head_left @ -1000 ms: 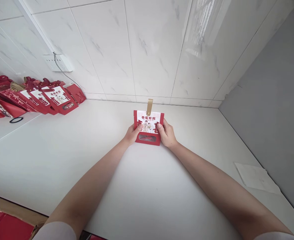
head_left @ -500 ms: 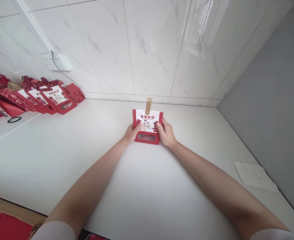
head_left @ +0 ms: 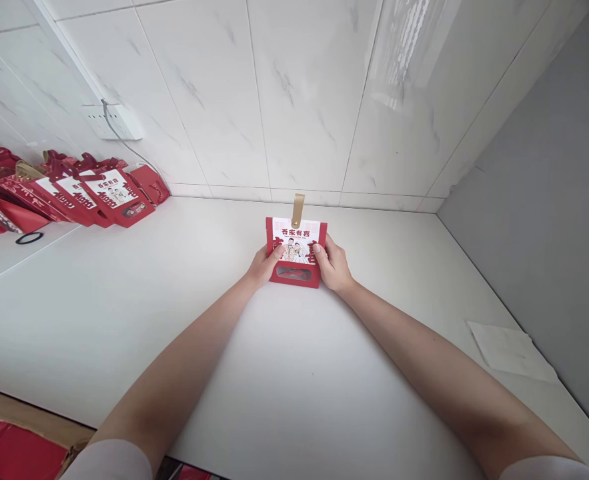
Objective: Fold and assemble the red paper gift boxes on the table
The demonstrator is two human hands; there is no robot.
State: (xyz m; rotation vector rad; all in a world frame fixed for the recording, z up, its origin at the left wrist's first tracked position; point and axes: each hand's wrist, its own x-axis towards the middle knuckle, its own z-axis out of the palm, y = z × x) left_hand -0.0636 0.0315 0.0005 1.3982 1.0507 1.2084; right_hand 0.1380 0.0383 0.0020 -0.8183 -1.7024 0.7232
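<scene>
A red and white gift box [head_left: 295, 252] with a printed couple, a small window low on its front and a gold strap [head_left: 299, 209] on top is held over the white table [head_left: 294, 373]. My left hand [head_left: 265, 265] grips its left side, thumb on the front. On the right side, my right hand [head_left: 335, 265] holds it the same way. The fingers behind the box are hidden.
Several similar red boxes [head_left: 119, 193] lean together at the back left, beside a black ring [head_left: 29, 238]. A wall socket [head_left: 111, 123] with a cable is above them. White paper [head_left: 509, 350] lies at right; a carton [head_left: 34, 417] with red items is lower left.
</scene>
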